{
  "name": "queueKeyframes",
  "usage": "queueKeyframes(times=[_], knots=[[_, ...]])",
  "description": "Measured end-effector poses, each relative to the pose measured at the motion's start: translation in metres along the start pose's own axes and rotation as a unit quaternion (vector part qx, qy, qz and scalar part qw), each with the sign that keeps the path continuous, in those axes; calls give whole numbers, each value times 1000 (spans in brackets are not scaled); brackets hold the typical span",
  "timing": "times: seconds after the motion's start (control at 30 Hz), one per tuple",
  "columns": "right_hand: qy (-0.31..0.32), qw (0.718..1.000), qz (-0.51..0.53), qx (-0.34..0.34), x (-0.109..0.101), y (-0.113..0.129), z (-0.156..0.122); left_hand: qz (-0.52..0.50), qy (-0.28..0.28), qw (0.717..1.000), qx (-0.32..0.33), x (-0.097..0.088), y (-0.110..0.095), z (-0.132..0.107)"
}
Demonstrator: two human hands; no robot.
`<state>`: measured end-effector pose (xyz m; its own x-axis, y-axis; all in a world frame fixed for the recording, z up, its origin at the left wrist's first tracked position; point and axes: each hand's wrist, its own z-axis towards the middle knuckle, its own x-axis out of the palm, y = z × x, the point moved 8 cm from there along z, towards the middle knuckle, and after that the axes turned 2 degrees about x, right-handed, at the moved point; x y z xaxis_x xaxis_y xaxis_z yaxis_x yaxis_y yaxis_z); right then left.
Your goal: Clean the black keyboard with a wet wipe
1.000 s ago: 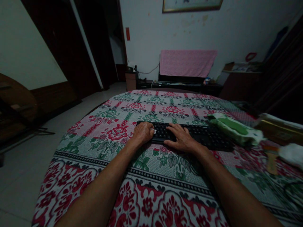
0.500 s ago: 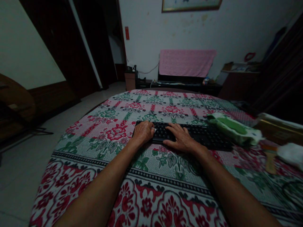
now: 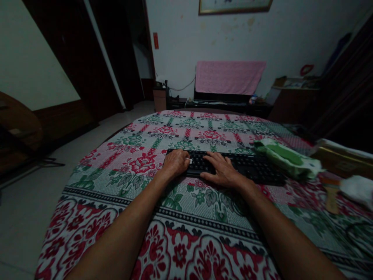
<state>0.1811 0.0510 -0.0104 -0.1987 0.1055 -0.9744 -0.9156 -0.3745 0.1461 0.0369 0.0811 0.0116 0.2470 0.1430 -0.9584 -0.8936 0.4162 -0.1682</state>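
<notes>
A black keyboard (image 3: 250, 167) lies on a table covered by a red, green and white floral cloth (image 3: 186, 241). My left hand (image 3: 176, 162) rests on the keyboard's left end, its fingers curled around a small white scrap that pokes out at the thumb side. My right hand (image 3: 223, 169) lies flat on the keys just to the right of it, fingers stretched forward and holding nothing.
A green and white soft pack (image 3: 287, 159) lies at the keyboard's right end. Further right sit a box (image 3: 344, 161), a white wad (image 3: 357, 190) and a small brush (image 3: 330, 194). Beyond the table stand a pink-draped screen (image 3: 230, 77) and dark doors on the left.
</notes>
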Motion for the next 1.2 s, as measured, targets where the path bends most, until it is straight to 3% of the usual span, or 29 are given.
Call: queueKeyframes(times=[0.1,0.3,0.53,0.77,1.03,1.2], knots=[[6,1000,4,5,1,-1,0,1,-7,1000,-18,-2,5,0],[-6,1000,-1,0,1,-1,0,-8,-1,1000,24,2,-2,0],[-4,1000,6,0,1,-1,0,-12,-25,1000,12,3,-4,1],[-2,1000,9,1,1,-1,0,-22,9,997,73,3,-6,2],[4,1000,4,7,1,-1,0,5,-19,1000,15,2,-7,0],[5,1000,6,2,1,-1,0,-24,16,999,45,3,-7,1]])
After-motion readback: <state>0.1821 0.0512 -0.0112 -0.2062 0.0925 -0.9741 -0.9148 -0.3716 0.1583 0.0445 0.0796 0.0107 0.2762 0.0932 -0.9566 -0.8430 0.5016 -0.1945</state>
